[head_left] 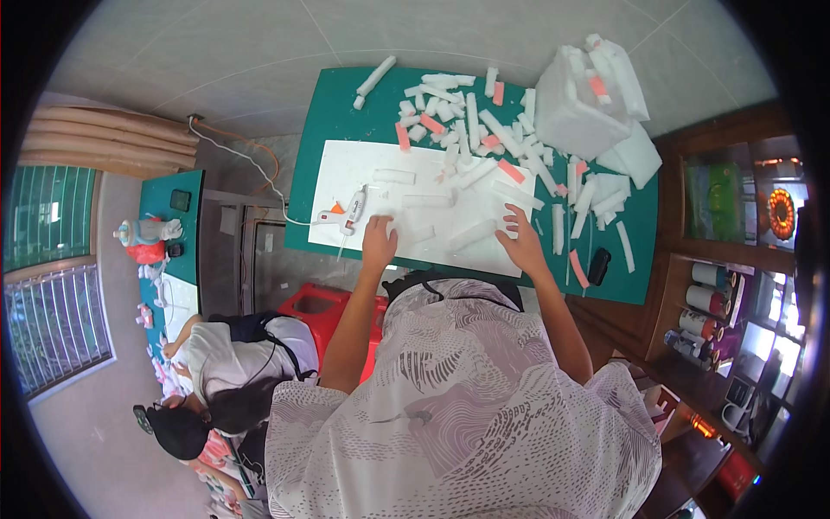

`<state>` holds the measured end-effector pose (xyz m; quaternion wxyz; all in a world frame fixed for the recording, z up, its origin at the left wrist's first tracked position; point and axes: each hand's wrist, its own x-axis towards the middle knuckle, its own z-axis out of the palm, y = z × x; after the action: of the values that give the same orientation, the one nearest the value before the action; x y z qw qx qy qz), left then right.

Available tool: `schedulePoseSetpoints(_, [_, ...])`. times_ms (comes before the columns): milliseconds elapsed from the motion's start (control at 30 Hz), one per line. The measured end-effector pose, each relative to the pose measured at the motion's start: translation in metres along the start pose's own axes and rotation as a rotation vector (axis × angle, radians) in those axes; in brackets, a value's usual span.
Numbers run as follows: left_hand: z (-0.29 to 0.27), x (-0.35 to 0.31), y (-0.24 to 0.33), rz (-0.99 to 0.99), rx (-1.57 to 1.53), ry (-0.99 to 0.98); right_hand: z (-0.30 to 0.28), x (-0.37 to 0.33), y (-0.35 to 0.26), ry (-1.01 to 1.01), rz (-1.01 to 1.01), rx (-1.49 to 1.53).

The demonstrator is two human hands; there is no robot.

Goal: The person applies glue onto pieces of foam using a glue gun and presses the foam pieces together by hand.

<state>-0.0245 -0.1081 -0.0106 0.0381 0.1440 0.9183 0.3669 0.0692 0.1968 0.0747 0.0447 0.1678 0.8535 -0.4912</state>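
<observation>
A white sheet (341,164) lies on the green tabletop, with several white foam strips (427,201) spread over it. My left hand (379,244) hovers over or rests at the sheet's near edge, its fingers loosely bent and apart, holding nothing I can see. Just beyond it, to the left, lies a white hot glue gun (348,212) with an orange trigger. My right hand (521,242) has its fingers spread. Its thumb side is close to a foam strip (472,235); whether they touch, I cannot tell. Another strip (517,194) lies just past its fingertips.
White and pink foam pieces (462,130) are heaped along the far side. A white foam box (584,102) stands at the back right, and a black object (598,266) lies near right. The glue gun's cord (278,197) runs left. A co-worker (251,355) sits left, near red stools (316,304).
</observation>
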Motion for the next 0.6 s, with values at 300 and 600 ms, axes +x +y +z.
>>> schedulePoseSetpoints(300, [0.013,-0.06,-0.008,-0.18,-0.04,-0.106,0.023,0.035,-0.001,-0.051,-0.357,-0.162])
schedulePoseSetpoints(600, [-0.024,-0.031,-0.013,-0.03,0.053,-0.162,0.103,0.062,-0.045,-0.252,-0.455,-0.102])
